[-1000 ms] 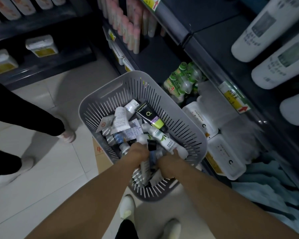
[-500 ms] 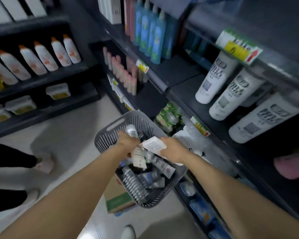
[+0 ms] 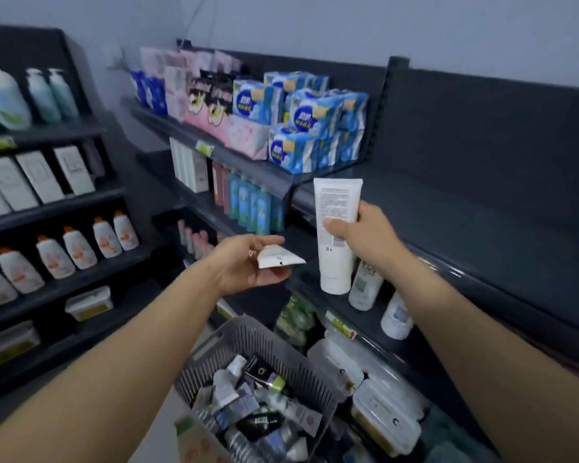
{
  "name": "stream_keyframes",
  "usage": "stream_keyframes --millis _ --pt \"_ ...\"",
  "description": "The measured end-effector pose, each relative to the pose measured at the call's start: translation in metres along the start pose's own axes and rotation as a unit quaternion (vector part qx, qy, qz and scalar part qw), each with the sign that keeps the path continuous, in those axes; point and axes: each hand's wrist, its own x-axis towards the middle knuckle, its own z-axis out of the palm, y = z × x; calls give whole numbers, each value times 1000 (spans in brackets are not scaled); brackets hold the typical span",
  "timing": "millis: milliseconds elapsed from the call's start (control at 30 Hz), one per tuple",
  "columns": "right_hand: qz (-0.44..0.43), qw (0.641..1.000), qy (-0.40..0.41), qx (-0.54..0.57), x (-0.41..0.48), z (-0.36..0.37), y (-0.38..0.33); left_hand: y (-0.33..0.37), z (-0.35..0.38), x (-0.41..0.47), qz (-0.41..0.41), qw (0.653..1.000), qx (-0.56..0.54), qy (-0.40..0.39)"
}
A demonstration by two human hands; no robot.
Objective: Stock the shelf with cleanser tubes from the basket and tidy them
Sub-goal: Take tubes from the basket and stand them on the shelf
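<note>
Before the front edge of the dark shelf (image 3: 448,212), a white cleanser tube (image 3: 335,262) stands upright, cap down, clasped by the right grip (image 3: 365,235). Bare shelf board runs right of it. Just left, the left grip (image 3: 244,265) pinches a small tube (image 3: 279,257), thumb on top. Near, below both, the basket (image 3: 281,349) holds more tubes.

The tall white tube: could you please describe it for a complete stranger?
Find the dark metal shelving on the right. Before it, the right hand grips a tall white plastic tube, cap down, longer than the small white tube in the left hand.
</note>
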Motion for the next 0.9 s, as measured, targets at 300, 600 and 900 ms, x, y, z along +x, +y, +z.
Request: stream_keyframes --millis 300,600,900 --pt "-43 987 151 -34 -44 -106 -41 24 103 0 81 973 75 -204" --pt "-1 939 330 -91 -115 -241 -26 -12 242 0 108 942 224 -224" --pt "86 896 412 -141 -177 -341 20 -67 358 12 109 914 308 -240"
